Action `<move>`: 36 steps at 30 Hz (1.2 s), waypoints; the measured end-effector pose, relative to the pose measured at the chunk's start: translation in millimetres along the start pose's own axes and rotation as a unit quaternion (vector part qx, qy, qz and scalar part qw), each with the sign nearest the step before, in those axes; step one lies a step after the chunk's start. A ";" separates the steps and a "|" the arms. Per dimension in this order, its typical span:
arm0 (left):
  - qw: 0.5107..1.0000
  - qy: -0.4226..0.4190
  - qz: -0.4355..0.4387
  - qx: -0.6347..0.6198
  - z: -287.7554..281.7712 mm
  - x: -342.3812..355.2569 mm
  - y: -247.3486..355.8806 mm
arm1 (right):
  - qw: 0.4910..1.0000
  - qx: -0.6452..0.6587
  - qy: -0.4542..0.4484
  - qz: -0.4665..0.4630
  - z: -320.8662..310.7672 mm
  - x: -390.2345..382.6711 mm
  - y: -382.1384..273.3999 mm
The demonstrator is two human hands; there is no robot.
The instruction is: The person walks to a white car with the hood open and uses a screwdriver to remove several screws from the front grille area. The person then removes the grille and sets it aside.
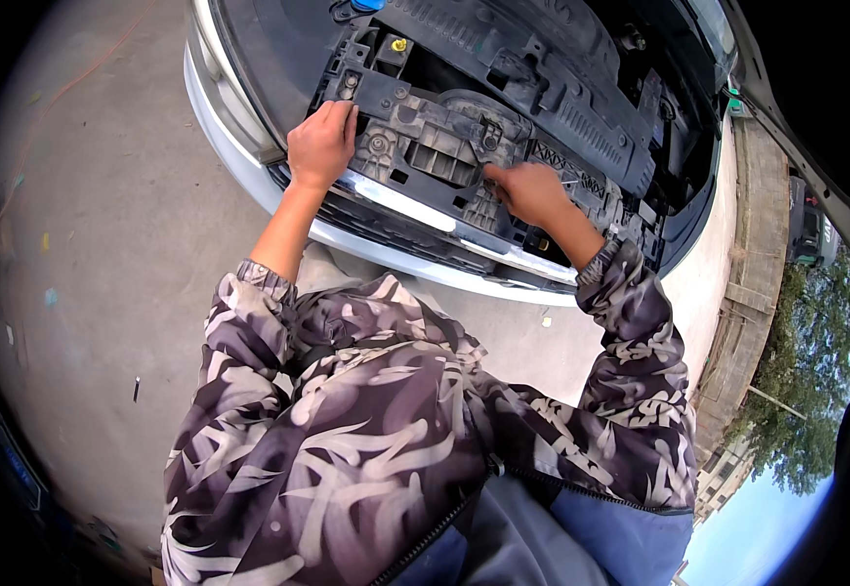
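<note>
Reaching past the chrome grille strip [391, 200], the right hand [534, 193] curls with its thumb low over the dusty black plastic front panel [412, 119], while the left hand [322, 146] bends its fingers at the panel's headlight end; whether either grasps anything cannot be told, the fingertips being hidden. The step in hand looks like working this panel, seated behind the strip, and probably calls next for steady fingertip control. Beyond, a yellow cap [398, 45] sits in a recess; past it shows a blue cap [370, 4], any container beneath and its contents hidden.

Head-worn fisheye, looking steeply down, near open engine bay [513, 112].
</note>
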State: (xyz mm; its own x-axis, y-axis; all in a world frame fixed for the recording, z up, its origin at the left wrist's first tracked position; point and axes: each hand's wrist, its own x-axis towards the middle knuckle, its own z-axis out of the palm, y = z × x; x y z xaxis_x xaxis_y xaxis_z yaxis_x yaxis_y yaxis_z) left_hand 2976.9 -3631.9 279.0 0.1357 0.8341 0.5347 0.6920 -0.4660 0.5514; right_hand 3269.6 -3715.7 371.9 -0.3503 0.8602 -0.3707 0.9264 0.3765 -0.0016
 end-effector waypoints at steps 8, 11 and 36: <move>0.898 0.116 -0.338 -0.257 -6.1 -7.6 28.0 | 0.984 -0.062 0.119 -0.116 28.2 -1.6 14.8; 0.807 0.102 -0.421 -0.401 -26.8 -47.1 80.8 | 0.989 -0.042 0.103 -0.097 37.8 -3.2 10.2; 0.289 -0.390 -0.580 -0.654 57.6 -136.2 273.6 | 0.831 0.503 0.178 0.158 78.6 -203.5 -1.0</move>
State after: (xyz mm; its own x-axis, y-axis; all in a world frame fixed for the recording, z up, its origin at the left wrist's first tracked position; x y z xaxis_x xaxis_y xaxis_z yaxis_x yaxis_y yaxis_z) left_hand 3188.5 -3856.0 320.2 0.8217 0.2289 -0.5219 -0.1993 0.9734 0.1131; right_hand 3350.9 -3918.2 374.3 0.0802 0.9758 -0.2037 0.5637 -0.2129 -0.7981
